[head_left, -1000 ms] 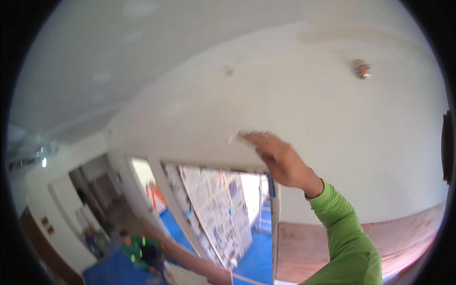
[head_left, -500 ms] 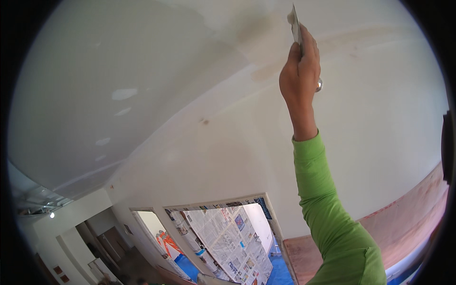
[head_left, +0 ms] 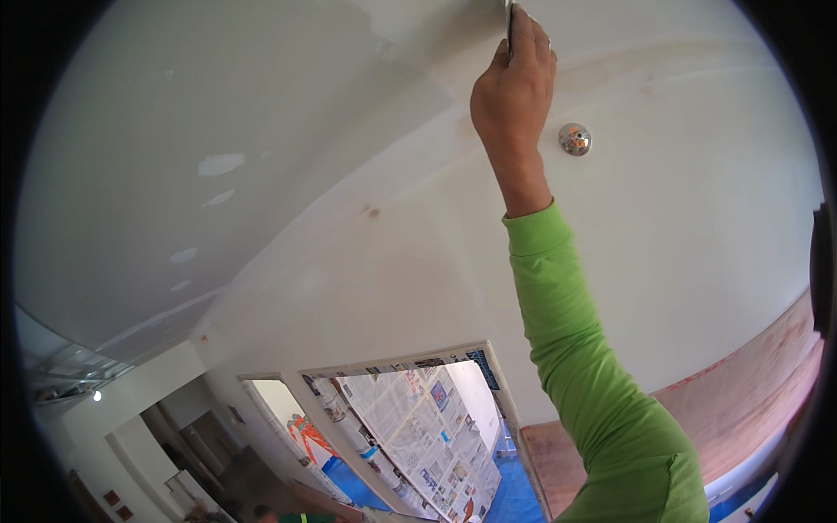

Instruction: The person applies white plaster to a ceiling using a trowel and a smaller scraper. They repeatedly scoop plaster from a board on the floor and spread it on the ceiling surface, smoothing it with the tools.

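Note:
My right hand, at the end of a bright green sleeve, is raised high against the pale plastered surface. Its fingers are closed around a thin flat putty knife, seen nearly edge-on and cut off by the top of the view. A soft shadow falls on the surface left of the blade; whether the edge touches there I cannot tell. Just right of my wrist, a round chrome fitting sits on the wall. My left hand is out of the picture.
Whitish filler patches dot the grey ceiling board at left. Below, a doorway is covered with newspaper, with blue sheeting beside it. Reddish-brown covering runs along the lower right wall. A person's head shows at the bottom edge.
My right hand has moved up and to the left with the putty knife, uncovering the chrome fitting. A person's head and green clothing show more at the bottom.

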A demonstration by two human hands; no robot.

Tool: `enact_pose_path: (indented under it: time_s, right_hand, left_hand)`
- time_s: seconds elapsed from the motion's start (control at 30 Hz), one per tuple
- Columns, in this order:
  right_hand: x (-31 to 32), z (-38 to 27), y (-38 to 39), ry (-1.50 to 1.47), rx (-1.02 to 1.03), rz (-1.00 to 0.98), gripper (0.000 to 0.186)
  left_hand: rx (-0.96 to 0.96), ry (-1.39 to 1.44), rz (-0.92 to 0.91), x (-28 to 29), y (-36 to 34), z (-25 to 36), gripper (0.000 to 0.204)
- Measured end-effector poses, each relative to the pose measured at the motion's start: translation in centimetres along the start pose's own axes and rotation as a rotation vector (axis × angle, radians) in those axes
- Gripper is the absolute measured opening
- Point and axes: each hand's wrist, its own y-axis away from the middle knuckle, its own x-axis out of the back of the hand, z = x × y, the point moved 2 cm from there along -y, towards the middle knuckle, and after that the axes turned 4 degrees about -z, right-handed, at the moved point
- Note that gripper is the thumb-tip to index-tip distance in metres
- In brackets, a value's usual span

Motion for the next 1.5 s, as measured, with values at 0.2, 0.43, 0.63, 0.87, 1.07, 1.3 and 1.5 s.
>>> enact_pose_path:
  time_s: [0.2, 0.43, 0.63, 0.87, 1.07, 1.3, 1.5]
  right_hand:
    - [-3.1, -1.4, 2.9, -0.046, -0.046, 0.072, 0.053]
    - [-6.5, -5.8, 8.5, -0.273, -0.114, -0.030, 0.073]
    - [-2.4, -4.5, 8.6, -0.275, -0.094, -0.203, 0.055]
    - [1.1, 0.6, 0.5, -0.048, 0.022, 0.057, 0.050]
    - [0.2, 0.0, -0.3, -0.047, -0.054, -0.001, 0.045]
    - [-4.4, -3.0, 4.7, -0.174, -0.141, 0.081, 0.058]
    - [-6.6, -7.5, 8.6, -0.299, -0.196, -0.007, 0.068]
  left_hand:
    - [-0.047, 0.183, -0.056, 0.3, -1.2, -4.0, 0.043]
    - [-0.121, 0.222, -0.026, 1.0, -0.5, -5.5, 0.039]
    - [-0.105, 0.250, -0.057, 0.3, -0.6, -4.0, 0.034]
    - [-0.016, 0.210, -0.084, 0.1, -0.7, -1.6, 0.028]
    - [-0.051, 0.258, -0.072, 0.3, -0.7, -2.4, 0.026]
    - [-0.093, 0.330, -0.044, 1.2, -0.1, -5.1, 0.024]
    - [-0.109, 0.388, 0.013, 1.5, 0.8, -5.5, 0.021]
